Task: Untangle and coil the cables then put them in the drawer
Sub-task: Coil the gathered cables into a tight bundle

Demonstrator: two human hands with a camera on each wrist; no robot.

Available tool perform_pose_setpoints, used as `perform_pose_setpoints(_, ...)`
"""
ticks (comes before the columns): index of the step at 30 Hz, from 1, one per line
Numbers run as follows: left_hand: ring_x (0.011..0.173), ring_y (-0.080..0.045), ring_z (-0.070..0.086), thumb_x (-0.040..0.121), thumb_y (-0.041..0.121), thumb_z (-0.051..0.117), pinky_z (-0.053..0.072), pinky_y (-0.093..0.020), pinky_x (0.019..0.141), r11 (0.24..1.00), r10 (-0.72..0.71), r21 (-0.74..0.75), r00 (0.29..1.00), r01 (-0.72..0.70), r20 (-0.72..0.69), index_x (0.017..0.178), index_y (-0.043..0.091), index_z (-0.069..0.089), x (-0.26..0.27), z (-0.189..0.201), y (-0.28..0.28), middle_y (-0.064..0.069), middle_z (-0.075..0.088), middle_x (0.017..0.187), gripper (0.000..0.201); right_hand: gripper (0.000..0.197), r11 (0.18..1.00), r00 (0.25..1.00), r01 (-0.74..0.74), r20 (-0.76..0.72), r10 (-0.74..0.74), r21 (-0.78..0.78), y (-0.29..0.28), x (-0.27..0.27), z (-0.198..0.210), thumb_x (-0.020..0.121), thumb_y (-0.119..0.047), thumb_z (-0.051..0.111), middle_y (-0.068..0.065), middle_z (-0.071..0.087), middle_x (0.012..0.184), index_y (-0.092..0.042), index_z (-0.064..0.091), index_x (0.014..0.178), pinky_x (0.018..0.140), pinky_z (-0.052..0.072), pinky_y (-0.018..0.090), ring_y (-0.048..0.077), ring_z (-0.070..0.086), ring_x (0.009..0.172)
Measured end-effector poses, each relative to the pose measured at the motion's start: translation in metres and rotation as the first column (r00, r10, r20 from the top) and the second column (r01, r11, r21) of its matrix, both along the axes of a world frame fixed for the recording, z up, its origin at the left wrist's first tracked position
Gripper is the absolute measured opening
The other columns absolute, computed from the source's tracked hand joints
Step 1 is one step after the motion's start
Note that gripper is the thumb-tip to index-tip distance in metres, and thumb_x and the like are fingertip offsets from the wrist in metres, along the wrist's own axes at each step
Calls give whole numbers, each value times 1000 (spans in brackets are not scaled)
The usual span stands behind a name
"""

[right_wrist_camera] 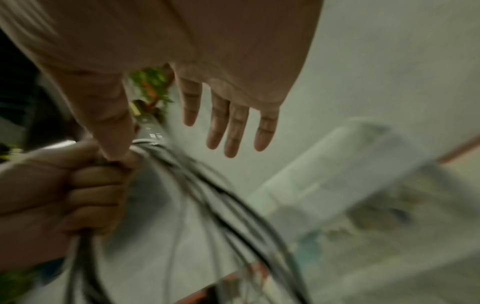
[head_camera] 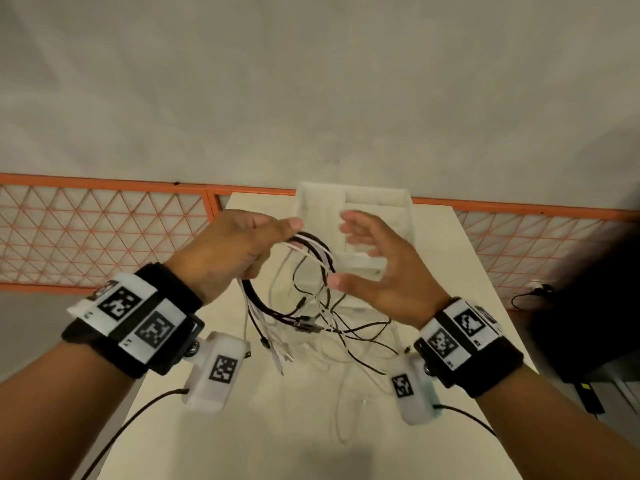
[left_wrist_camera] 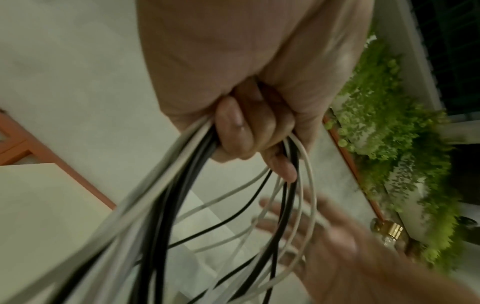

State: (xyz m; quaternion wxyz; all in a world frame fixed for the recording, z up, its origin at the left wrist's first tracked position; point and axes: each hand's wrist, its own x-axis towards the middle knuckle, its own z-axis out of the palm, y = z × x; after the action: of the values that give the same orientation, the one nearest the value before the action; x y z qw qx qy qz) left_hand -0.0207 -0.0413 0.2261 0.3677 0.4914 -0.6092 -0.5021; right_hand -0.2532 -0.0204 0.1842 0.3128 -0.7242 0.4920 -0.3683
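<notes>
A bundle of black and white cables (head_camera: 304, 271) is looped into a rough coil above the table. My left hand (head_camera: 242, 251) grips the coil at its top left, fingers curled round the strands (left_wrist_camera: 249, 131). Loose ends and plugs hang down and trail over the table top (head_camera: 346, 341). My right hand (head_camera: 374, 261) hovers just right of the coil, fingers straight and spread (right_wrist_camera: 231, 127), holding nothing. A white drawer unit (head_camera: 360, 216) stands at the far end of the table, behind both hands.
The cream table (head_camera: 277, 427) is narrow, with floor on both sides. An orange lattice railing (head_camera: 104, 233) runs behind it. A dark object (head_camera: 588, 323) sits to the right of the table. Green plants (left_wrist_camera: 389, 123) show in the left wrist view.
</notes>
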Motion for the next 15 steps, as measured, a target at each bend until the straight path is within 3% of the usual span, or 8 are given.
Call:
perform_pose_setpoints(2,45,-16,16,86,40,67,19,-23,44,999,-48,-16,999,49,25,81,-19,52,-8,2,5,6,23,44,61,64,993,997,-70,20,72,-99,-2,28,13,79,-24,82,-13,68,120,-33,53,135,97,47,15,0,63,112)
perform_pose_setpoints(4,46,-16,14,91,37,63,14,-26,47,995,-97,-5,995,97,24,74,-7,53,-10,5,10,5,23,46,48,39,985,995,-68,63,79,-156,-9,43,10,82,-10,77,-5,75,100,-20,68,119,86,57,26,6,71,92)
perform_pose_setpoints(7,49,-16,13,93,41,58,12,-29,49,986,-150,70,989,150,-5,74,2,55,-4,6,15,3,22,50,43,9,989,997,-39,56,47,-142,-19,43,2,85,-12,74,1,75,76,-16,77,93,66,56,29,13,70,70)
perform_pose_setpoints(11,52,-16,13,90,52,50,15,-26,47,977,-199,93,979,194,52,83,9,63,9,-1,21,3,21,55,46,14,989,993,112,-16,-114,-92,-29,27,-3,84,-7,68,-3,65,57,-17,72,75,51,47,26,15,62,52)
perform_pose_setpoints(15,51,-14,19,88,57,47,25,-21,44,971,-236,76,953,225,191,89,15,70,16,-13,27,1,24,57,48,20,945,948,294,-82,-307,-141,-38,13,-16,88,-34,71,-4,66,63,-20,74,74,59,47,28,16,60,60)
